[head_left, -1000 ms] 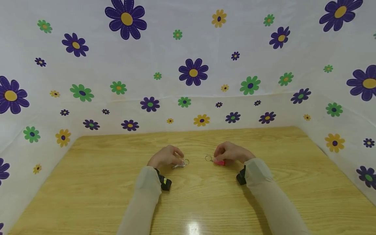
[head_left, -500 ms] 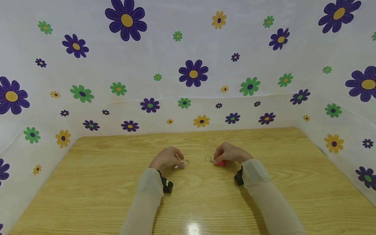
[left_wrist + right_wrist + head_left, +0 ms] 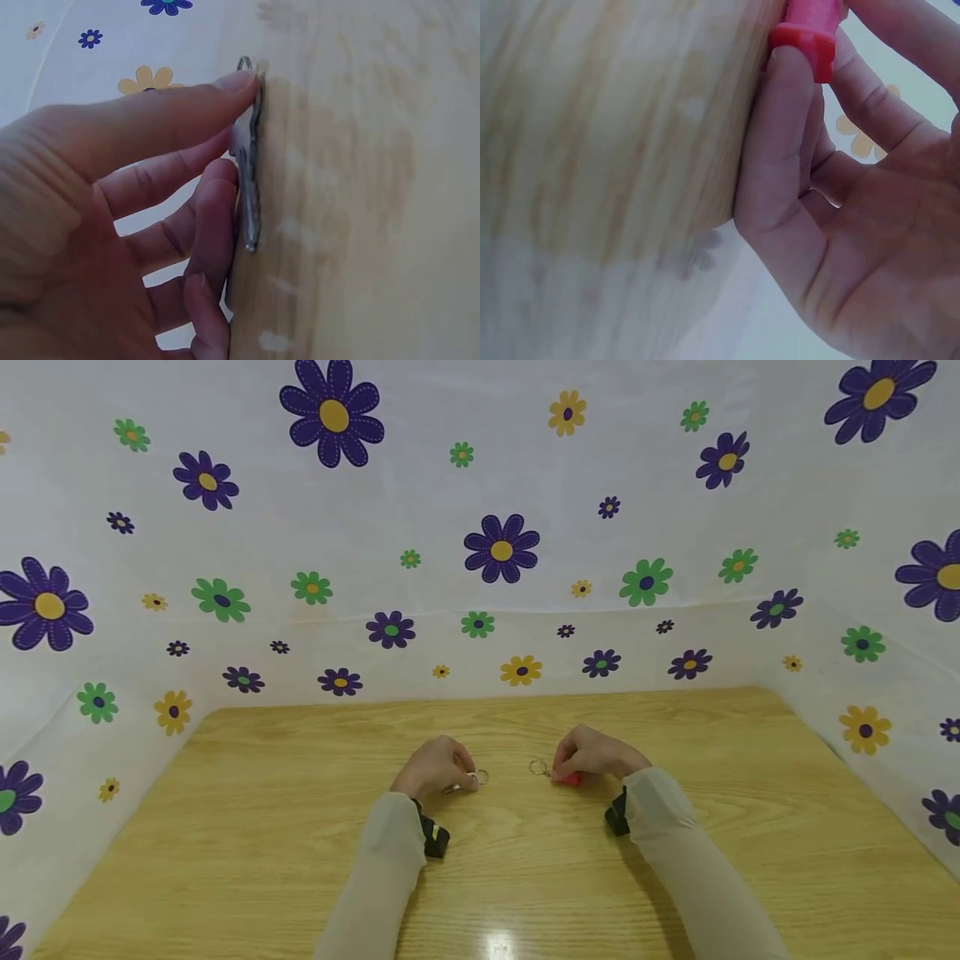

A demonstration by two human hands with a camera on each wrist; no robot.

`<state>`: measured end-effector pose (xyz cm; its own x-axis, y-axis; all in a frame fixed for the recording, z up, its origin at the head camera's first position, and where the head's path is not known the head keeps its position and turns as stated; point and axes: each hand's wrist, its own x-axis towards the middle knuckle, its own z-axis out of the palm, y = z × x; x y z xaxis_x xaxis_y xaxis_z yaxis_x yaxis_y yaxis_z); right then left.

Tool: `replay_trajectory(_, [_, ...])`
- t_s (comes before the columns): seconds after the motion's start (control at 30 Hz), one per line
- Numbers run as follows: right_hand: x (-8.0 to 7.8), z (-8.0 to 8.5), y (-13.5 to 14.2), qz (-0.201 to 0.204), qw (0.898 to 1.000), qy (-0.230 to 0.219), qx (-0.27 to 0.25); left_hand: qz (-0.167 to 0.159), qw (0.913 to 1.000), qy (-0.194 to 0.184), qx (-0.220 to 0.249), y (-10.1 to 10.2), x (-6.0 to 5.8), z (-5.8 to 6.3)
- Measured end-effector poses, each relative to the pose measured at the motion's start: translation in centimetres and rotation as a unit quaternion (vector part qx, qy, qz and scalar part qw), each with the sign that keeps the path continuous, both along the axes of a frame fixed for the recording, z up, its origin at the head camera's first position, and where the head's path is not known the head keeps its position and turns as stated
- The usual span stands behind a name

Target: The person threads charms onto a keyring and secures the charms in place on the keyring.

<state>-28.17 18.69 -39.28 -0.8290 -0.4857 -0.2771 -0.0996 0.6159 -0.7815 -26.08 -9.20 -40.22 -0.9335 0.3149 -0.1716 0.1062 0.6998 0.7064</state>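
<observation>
Just left of the table's middle, my left hand [image 3: 435, 768] pinches a silver key [image 3: 247, 180] between thumb and fingers. The key lies low along the tabletop, and its split ring [image 3: 482, 777] sticks out to the right past the thumb. Opposite it, my right hand [image 3: 596, 753] pinches a small pink-red plastic key fob [image 3: 808, 37], partly covered by the fingers. This fob has a flared end and is cut off by the top of the right wrist view. A thin metal ring [image 3: 537, 767] on a short chain extends left from the fob, apart from the key's ring.
Both hands work over a light wooden table [image 3: 262, 827]. White cloth [image 3: 420, 502] printed with purple, green and yellow flowers walls it at the back and both sides. A black wrist camera [image 3: 435, 839] sits on the left wrist, another [image 3: 617, 814] on the right.
My left thumb has moved down and right over the key, covering more of it. The right hand keeps its pinch on the fob with little movement. The head view has shifted slightly.
</observation>
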Motion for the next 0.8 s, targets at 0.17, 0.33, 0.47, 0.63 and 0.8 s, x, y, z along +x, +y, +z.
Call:
replay_trajectory(0.17, [0.0,0.1,0.0,-0.001,1.0,0.005,0.004,0.017,0.9998,-0.002,0.01,0.2,0.0,-0.2])
replay_trajectory(0.33, [0.1,0.4,0.2,0.002,1.0,0.005,0.005,0.024,0.9986,-0.006,0.048,0.2,0.4,-0.3])
replay_trajectory(0.47, [0.2,0.6,0.4,0.006,1.0,0.004,-0.004,0.016,0.9958,-0.017,0.089,-0.1,0.6,-0.3])
replay_trajectory(0.63, [0.1,0.7,0.7,-0.017,0.999,-0.031,-0.028,-0.007,0.9933,-0.035,0.11,-0.6,0.7,-0.3])
replay_trajectory(0.8, [0.4,0.4,1.3,-0.028,0.995,-0.056,-0.076,-0.007,0.9885,-0.057,0.14,-0.8,0.7,-0.1])
